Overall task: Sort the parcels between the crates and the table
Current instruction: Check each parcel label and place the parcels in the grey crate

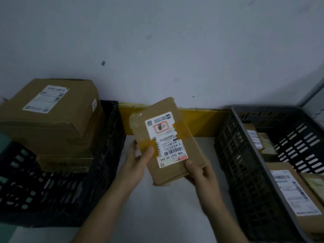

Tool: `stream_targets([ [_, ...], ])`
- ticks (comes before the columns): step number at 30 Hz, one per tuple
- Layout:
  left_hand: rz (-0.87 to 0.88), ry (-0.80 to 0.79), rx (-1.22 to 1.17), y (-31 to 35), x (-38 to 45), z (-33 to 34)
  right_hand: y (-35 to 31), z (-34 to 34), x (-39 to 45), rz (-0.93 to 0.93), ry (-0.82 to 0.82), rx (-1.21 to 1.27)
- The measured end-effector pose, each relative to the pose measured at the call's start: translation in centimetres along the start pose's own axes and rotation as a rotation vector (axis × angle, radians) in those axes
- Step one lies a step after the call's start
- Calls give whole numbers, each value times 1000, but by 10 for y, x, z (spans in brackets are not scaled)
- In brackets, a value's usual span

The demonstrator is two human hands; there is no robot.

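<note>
I hold a flat brown cardboard parcel (191, 151) with a white shipping label and brown tape above the white table (166, 207), label facing me. My left hand (138, 162) grips its left edge, thumb on the tape. My right hand (199, 172) grips its lower right corner. To the left, a black crate (108, 155) holds a large cardboard box (52, 116) stacked on a flatter one (64, 163). To the right, a grey crate (249, 172) holds several labelled parcels (294, 190).
A white wall rises behind the table, with a yellow strip (198, 121) along its base between the two crates. The parcel hangs over the gap of table between the crates. A grey panel edge (313, 95) shows at far right.
</note>
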State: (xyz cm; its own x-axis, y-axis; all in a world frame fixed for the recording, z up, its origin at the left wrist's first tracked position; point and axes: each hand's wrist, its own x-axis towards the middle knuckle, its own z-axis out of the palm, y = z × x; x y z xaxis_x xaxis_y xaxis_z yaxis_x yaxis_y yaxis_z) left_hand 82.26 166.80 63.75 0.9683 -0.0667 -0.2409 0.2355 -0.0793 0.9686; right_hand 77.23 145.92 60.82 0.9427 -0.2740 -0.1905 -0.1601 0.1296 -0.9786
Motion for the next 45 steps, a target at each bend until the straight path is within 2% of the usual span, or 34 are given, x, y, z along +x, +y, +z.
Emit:
stream_targets([
  [2, 83, 263, 206, 12, 8, -20, -19, -21, 13, -94, -33, -265],
  [3, 174, 323, 322, 22, 9, -29, -28, -32, 20, -124, -67, -418],
  [4, 295, 298, 448, 34, 10, -34, -38, -41, 26, -143, -110, -540],
  [6, 460, 46, 763, 56, 11, -35, -59, -51, 36, -167, -200, -650],
  [8, 478, -234, 1090, 68, 17, -26, -82, -52, 38, -222, -314, -665],
  [10, 445, -420, 1224, 70, 26, -17, -104, -47, 38, -288, -414, -675],
  [11, 408, -497, 1154, 70, 28, -15, -114, -43, 38, -310, -448, -693],
  [13, 343, -606, 796, 66, 29, -13, -128, -34, 38, -358, -496, -737],
  [15, 320, -611, 523, 55, 21, -12, -135, -27, 37, -381, -518, -771],
  [18, 287, -483, 317, 41, 10, -8, -133, -28, 32, -449, -472, -791],
  [20, 218, -372, 163, 32, 5, -6, -115, -33, 27, -471, -293, -726],
  [22, 117, -255, -29, 23, 4, -7, -90, -31, 14, -388, -127, -535],
  [24, 41, -207, -167, 16, 5, -6, -60, -23, -5, -264, -81, -370],
  [28, 5, -198, -169, 18, 1, 4, -28, -4, -40, -100, -170, -210],
  [35, -41, -250, -199, 25, -8, 40, -45, -41, -60, -3, -142, -165],
  [41, 72, -404, -152, 39, -34, 91, -65, -87, -76, -46, 40, -99],
  [45, 177, -440, -11, 45, -60, 138, -80, -127, -85, -100, 138, -75],
])
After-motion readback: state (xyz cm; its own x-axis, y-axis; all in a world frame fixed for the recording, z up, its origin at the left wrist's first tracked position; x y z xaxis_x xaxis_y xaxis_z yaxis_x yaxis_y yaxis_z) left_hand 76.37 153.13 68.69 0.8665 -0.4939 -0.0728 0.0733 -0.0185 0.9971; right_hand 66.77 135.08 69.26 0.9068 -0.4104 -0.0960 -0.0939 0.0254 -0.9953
